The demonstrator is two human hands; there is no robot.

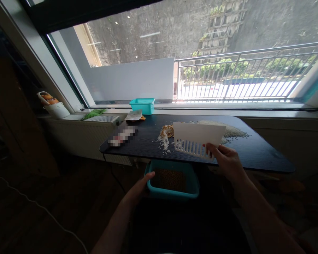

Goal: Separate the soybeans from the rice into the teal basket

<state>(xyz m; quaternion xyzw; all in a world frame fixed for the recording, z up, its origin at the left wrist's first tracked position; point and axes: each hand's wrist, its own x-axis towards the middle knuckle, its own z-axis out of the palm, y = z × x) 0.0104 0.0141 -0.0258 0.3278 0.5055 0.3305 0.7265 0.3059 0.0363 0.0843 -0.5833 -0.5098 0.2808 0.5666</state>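
Observation:
My left hand point(143, 183) grips the left rim of a teal plastic bin point(172, 194), thumb over the edge. Small brown grains or beans point(169, 179) cover the bin's bottom; it is held just below the table's front edge. In my right hand point(225, 155) is a white slotted plastic scoop point(200, 132), its slots along the lower side, raised above the table's front. Behind it, partly hidden, lie yellow corn kernels point(166, 131) and white rice-like grains point(164, 144). A wider spread of pale grains point(235, 131) covers the table's right part.
The dark table point(148, 146) stands against a window. At its back are a smaller teal bin point(142, 106) and a paper packet point(134, 115). A blurred-out flat object point(123, 136) lies at left. A radiator point(87, 137), white pot point(57, 110) and floor cable point(42, 208) are farther left.

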